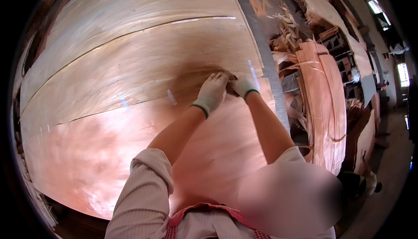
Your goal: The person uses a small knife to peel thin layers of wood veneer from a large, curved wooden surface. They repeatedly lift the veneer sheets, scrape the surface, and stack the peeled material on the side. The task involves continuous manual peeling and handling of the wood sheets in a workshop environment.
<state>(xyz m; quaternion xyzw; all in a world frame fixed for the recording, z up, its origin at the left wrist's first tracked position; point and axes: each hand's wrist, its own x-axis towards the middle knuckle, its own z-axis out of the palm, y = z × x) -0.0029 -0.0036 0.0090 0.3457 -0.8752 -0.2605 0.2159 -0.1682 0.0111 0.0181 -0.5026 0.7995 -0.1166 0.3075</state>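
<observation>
Striped sleeves (143,191) lead to gloved hands (212,92) close together over veneer sheets (174,43).

The upper sheet (165,49), across the upper middle of the frame, is pale tan with wavy brownish grain, while the lower sheet (100,152), lower left, goes proper salmon pink with a whitish shine. Tape strips (171,97) near the centre look whitish. Left glove (212,92) and right glove (244,85), mid-frame, are both off-white with green cuffs. Sleeve (146,191) at lower left: pinkish beige, thin stripes. Apron (173,231), bottom centre: red trim, red-and-white check.
</observation>
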